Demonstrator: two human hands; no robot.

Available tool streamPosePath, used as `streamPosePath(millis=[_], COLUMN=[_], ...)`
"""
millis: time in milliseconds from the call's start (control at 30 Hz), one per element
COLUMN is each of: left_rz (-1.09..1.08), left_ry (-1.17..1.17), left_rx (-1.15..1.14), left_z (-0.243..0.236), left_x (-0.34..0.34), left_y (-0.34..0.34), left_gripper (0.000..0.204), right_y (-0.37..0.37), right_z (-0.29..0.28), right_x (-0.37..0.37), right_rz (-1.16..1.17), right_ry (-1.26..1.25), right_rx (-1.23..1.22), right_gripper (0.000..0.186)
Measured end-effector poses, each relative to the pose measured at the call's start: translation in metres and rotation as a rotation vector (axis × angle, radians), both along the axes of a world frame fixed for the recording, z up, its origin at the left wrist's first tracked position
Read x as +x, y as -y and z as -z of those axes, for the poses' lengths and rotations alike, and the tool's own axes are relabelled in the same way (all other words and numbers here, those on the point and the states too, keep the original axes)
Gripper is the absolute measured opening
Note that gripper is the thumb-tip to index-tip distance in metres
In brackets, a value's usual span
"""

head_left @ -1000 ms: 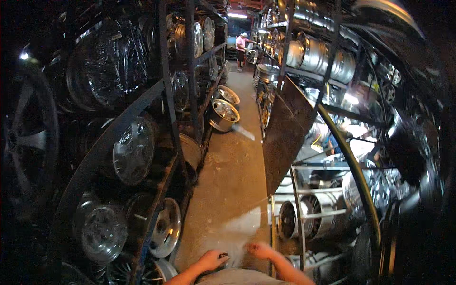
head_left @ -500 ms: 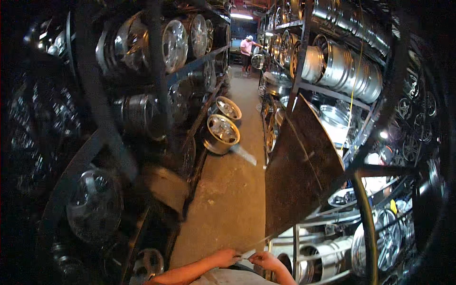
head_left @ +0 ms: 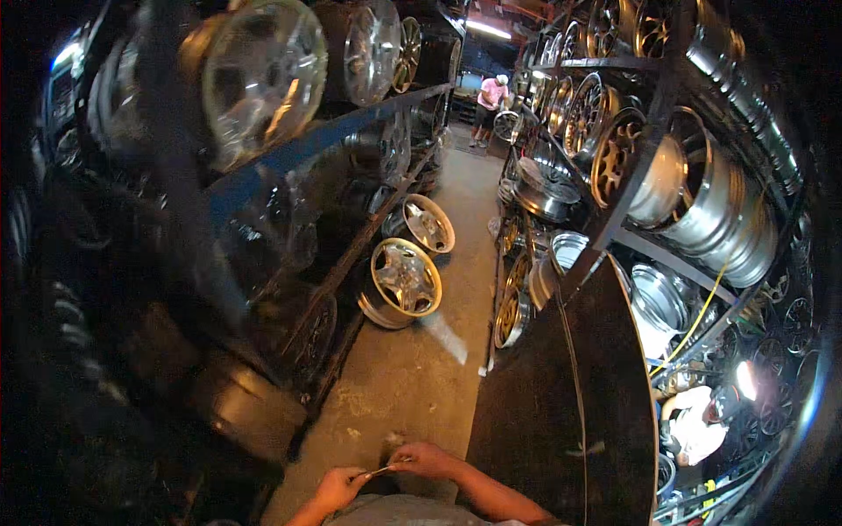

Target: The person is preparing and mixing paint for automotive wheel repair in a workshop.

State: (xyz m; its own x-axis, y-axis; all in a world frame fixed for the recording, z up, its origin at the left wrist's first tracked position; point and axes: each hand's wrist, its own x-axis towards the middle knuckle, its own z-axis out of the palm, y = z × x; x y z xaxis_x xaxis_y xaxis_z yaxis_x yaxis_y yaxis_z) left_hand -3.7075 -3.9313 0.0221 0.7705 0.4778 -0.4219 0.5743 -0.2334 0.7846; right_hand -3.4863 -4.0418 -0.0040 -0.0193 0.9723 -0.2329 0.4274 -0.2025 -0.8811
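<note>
Low in front of my body, my left hand (head_left: 338, 485) and my right hand (head_left: 424, 459) come close together. Both have their fingers pinched on a thin, pale, narrow strip (head_left: 379, 471) that spans the gap between them. It is too small and dim for me to tell its kind. Beyond my hands, a car wheel rim (head_left: 406, 277) with a gold lip and polished spokes lies tilted on the floor. A second wheel rim (head_left: 429, 223) leans just behind it.
A narrow aisle floor (head_left: 386, 377) runs ahead between racks. Rims crowd the left shelf (head_left: 324, 131) and the right shelf (head_left: 614, 63). A large dark panel (head_left: 526, 430) stands close on my right. One person (head_left: 493, 95) is at the far end, another (head_left: 695, 427) at right.
My view has turned and come nearer the racks. Both hands have shifted left in the picture, still pinching the strip. At the far end the person's arm is no longer stretched toward the right shelf.
</note>
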Motion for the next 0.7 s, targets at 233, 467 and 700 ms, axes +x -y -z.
streamPosePath(millis=[233, 467, 700], left_rz=[0.15, 0.065, 0.572], left_ry=[0.104, 0.611, 0.323], left_rx=[0.371, 0.309, 0.031], left_z=[-0.047, -0.104, -0.046], left_x=[0.262, 0.543, 0.72], left_y=[-0.149, -0.252, -0.241], left_gripper=[0.038, 0.028, 0.032], right_y=[-0.076, -0.105, -0.196], right_z=[-0.035, -0.049, -0.035], right_x=[0.24, 0.496, 0.737], right_rz=[0.349, 1.153, 1.24], right_ry=[0.204, -0.272, -0.122], right_rx=[-0.04, 0.44, 0.375], right_gripper=[0.035, 0.025, 0.019])
